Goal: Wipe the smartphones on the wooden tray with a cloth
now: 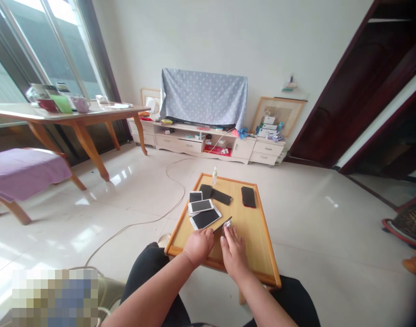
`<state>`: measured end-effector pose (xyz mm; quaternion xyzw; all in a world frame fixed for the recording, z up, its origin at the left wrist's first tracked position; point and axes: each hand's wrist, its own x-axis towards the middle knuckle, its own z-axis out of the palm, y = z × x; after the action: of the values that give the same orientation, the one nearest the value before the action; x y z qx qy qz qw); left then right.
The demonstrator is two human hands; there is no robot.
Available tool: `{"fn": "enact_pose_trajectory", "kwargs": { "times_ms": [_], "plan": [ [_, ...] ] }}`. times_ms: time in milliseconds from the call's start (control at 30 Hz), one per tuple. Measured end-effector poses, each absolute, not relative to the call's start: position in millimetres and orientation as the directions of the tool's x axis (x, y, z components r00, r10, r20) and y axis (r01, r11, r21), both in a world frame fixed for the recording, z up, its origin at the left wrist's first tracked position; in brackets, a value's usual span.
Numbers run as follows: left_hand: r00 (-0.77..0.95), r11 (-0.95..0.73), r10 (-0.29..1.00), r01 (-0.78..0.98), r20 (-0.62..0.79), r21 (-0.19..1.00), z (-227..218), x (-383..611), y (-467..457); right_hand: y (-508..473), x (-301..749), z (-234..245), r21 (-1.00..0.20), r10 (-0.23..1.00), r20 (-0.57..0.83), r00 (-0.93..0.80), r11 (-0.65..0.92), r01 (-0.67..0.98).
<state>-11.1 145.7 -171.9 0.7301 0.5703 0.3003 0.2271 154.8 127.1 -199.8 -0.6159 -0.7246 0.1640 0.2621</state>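
A small wooden table [258,245] stands in front of my knees. My left hand [198,245] is closed and holds a dark phone [222,225] tilted up on its edge near the table's front. My right hand [233,251] lies beside it, fingers together, with the fingertips pressing a small silvery thing [228,224] against that phone; I cannot make out what it is. Just beyond lie three white phones [203,212] stacked loosely at the left. Two dark phones [215,194] and another black phone [248,196] rest farther back.
A little clear bottle [214,176] stands at the table's far edge. A white cable [149,218] snakes over the glossy floor at the left. A purple-cushioned bench [24,172], a long wooden table [71,116] and a low white cabinet [208,141] with a cloth-covered screen stand beyond.
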Motion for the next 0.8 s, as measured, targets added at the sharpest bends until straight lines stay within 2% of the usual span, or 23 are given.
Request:
{"fn": "enact_pose_trajectory", "kwargs": {
  "times_ms": [67, 167, 300, 400, 500, 633, 800],
  "plan": [
    [0.111, -0.184, 0.983, 0.598, 0.146, 0.78, -170.5, -10.3, 145.0, 138.2, 159.4, -205.8, -0.599, 0.987, 0.151, -0.045, 0.128, 0.791],
    [0.029, -0.053, 0.999, 0.382, 0.046, 0.923, -171.1, -10.0, 143.2, 147.6, 169.4, -214.5, -0.629, 0.986, 0.161, -0.04, 0.134, 0.766],
    [-0.046, 0.146, 0.988, 0.026, -0.145, 0.989, -171.3, -11.6, 142.8, 146.2, 182.6, -208.5, -0.759, 0.979, 0.193, 0.071, 0.103, 0.642],
    [-0.039, 0.26, 0.96, -0.235, -0.277, 0.936, -164.3, -7.8, 143.8, 139.4, 184.1, -185.4, -0.909, 0.976, 0.146, 0.159, 0.069, 0.411],
    [0.048, 0.37, 0.92, -0.429, -0.388, 0.824, -151.6, 3.4, 143.5, 131.0, 176.7, -155.7, -0.995, 1.0, 0.02, 0.017, 0.018, 0.094],
    [0.2, 0.495, 0.86, -0.551, -0.47, 0.672, -135.3, 20.5, 140.1, 125.2, 165.9, -126.1, -0.963, 0.977, -0.057, -0.204, -0.108, -0.248],
    [0.346, 0.595, 0.797, -0.587, -0.494, 0.549, -128.5, 32.5, 139.0, 128.2, 162.8, -114.2, -0.847, 0.973, -0.07, -0.22, -0.175, -0.501]
  ]
}}
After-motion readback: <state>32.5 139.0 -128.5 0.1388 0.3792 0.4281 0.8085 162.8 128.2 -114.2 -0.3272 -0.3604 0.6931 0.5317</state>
